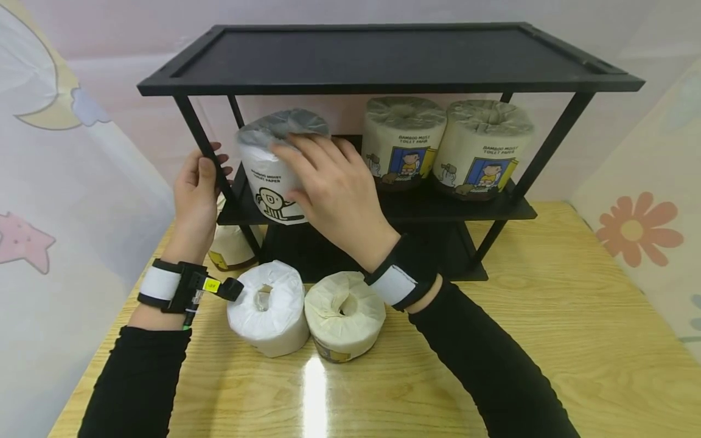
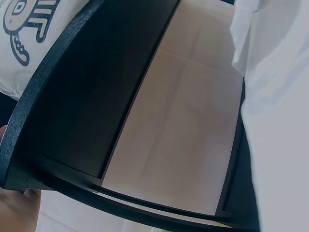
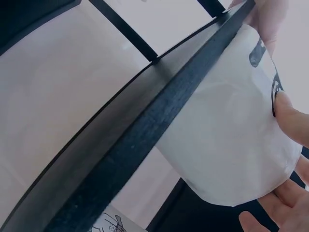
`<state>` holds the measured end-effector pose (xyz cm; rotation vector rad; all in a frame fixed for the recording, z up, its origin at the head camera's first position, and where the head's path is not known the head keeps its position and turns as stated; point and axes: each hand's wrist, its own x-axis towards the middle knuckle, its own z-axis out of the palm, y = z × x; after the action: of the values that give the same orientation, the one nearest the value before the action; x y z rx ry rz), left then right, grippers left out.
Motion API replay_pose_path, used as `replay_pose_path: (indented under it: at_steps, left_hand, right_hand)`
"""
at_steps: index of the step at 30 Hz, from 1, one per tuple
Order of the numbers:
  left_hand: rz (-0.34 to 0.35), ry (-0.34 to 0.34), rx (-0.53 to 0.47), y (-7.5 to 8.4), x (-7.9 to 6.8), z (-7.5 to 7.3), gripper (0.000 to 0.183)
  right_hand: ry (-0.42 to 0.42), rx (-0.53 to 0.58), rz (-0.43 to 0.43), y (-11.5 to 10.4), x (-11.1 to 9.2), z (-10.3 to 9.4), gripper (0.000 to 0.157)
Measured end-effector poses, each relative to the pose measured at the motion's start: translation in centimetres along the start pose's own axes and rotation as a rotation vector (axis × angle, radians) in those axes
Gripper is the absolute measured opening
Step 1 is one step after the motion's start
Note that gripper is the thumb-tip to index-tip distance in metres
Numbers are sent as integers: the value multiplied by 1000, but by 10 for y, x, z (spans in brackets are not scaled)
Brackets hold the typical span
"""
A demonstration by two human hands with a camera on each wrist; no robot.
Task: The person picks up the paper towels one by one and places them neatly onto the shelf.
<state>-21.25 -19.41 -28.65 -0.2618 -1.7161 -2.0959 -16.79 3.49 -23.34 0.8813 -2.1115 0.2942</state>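
Note:
My right hand [image 1: 342,188] holds a white-wrapped toilet roll [image 1: 263,182], fingers over its top edge and thumb at its front. The roll leans on the left of the rack's middle shelf [image 1: 416,210], below the top board. In the right wrist view, thumb and fingertips lie against the roll's white wrapper [image 3: 227,130]. My left hand [image 1: 194,201] grips the black left front post [image 1: 195,125] of the rack, thumb in front and fingertips showing behind. The left wrist view shows the shelf board [image 2: 91,106] close by, with the roll's printed side [image 2: 38,48] at its edge.
Two yellowish toilet rolls [image 1: 402,146] [image 1: 482,152] stand at the shelf's right. On the wooden table, a white roll [image 1: 274,328] and a cream roll [image 1: 347,322] sit before the rack; another roll [image 1: 230,246] stands by its left leg. The top board [image 1: 372,58] overhangs the shelf.

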Motion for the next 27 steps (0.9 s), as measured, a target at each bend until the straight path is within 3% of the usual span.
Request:
replay_pose_path:
  at_steps: [27]
  left_hand:
    - [6, 2, 46, 2, -2, 2, 51]
  right_hand:
    - [-149, -121, 71, 5, 20, 9, 43]
